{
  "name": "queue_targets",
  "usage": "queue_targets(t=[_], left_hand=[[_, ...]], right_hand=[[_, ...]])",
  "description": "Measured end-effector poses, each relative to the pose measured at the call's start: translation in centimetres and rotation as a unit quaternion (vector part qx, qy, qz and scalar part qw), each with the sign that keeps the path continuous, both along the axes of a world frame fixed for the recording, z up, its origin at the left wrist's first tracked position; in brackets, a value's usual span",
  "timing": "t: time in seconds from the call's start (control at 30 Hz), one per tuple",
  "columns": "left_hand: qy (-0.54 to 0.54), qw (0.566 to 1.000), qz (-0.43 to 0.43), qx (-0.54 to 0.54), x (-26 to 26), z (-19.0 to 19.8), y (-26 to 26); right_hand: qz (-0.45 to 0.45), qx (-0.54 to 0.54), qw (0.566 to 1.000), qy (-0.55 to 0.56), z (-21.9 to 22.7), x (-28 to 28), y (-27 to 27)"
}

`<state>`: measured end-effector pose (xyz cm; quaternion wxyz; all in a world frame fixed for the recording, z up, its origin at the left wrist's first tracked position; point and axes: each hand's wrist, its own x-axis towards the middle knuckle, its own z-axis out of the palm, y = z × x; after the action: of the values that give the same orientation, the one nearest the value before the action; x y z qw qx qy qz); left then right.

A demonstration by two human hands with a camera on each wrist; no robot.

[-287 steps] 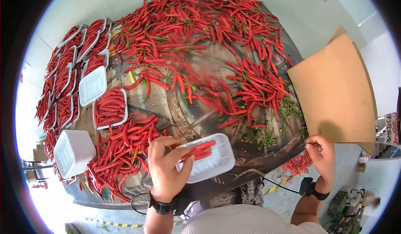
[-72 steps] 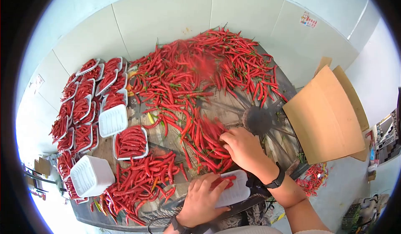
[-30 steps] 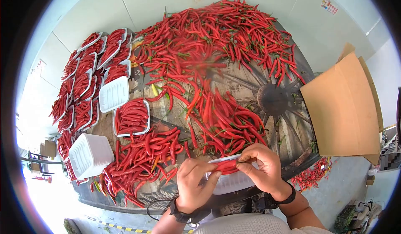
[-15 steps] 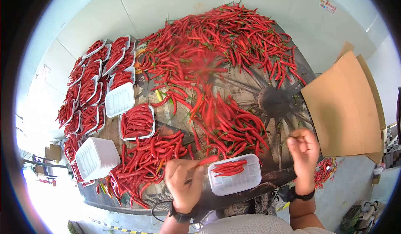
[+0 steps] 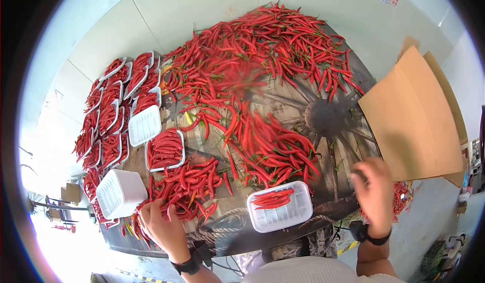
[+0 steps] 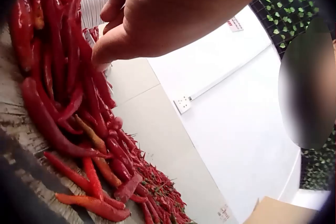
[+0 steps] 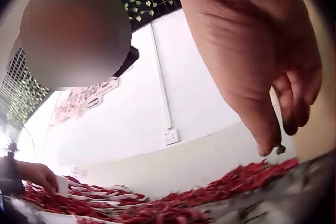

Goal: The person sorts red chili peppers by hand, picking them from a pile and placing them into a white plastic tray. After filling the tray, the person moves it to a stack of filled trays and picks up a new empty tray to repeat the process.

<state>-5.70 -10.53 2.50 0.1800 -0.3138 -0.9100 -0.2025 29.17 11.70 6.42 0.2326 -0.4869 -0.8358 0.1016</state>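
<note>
Touching chili pile (image 5: 189,182): L hand (image 5: 164,232), fingers loose | R hand (image 5: 375,194), fingers parted, nr carton (image 5: 417,116) | tray stk (image 5: 124,192) beside L hand

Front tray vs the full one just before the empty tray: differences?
Fill: the front tray holds a few red peppers, base partly bare; the full tray is packed, base hidden.
Place: the front tray is at the near edge of the table; the full tray is farther back, left.
Both are white.

White glare floods the head view's lower left.
</note>
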Motion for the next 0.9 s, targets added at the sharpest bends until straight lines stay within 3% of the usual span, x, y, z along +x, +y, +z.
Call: queue_targets(t=[0.07, 0.13, 0.33, 0.4, 0.47, 0.63, 0.77, 0.9], left_hand=[[-0.017, 1.0, -0.005, 0.0, 1.1, 0.7, 0.9], [-0.039, 0.997, -0.066, 0.03, 2.3, 1.2, 1.9], [-0.103, 0.956, -0.264, 0.079, 6.7, 3.9, 5.5], [-0.103, 0.938, -0.318, 0.097, 7.5, 3.5, 6.8], [-0.128, 0.92, -0.348, 0.128, 8.1, 2.8, 8.2], [-0.224, 0.898, -0.333, 0.18, 6.8, -1.0, 9.4], [-0.279, 0.888, -0.293, 0.22, 6.4, -1.3, 9.1], [-0.232, 0.902, -0.295, 0.214, 6.4, -1.4, 8.9]], right_hand=[[0.103, -0.037, 0.994, 0.027, -0.3, -3.3, -0.6], [0.205, -0.039, 0.975, 0.077, -1.7, -6.1, -0.7], [0.273, -0.066, 0.958, 0.056, -3.8, -11.4, -1.7], [0.239, -0.044, 0.97, -0.028, -4.1, -11.9, -1.5], [0.233, -0.039, 0.971, -0.041, -3.7, -12.1, -1.3], [0.229, -0.026, 0.972, -0.036, -4.0, -12.3, -1.3], [0.227, -0.044, 0.973, 0.026, -4.5, -12.9, -1.0], [0.232, -0.052, 0.965, 0.113, -4.0, -13.1, -1.1]])
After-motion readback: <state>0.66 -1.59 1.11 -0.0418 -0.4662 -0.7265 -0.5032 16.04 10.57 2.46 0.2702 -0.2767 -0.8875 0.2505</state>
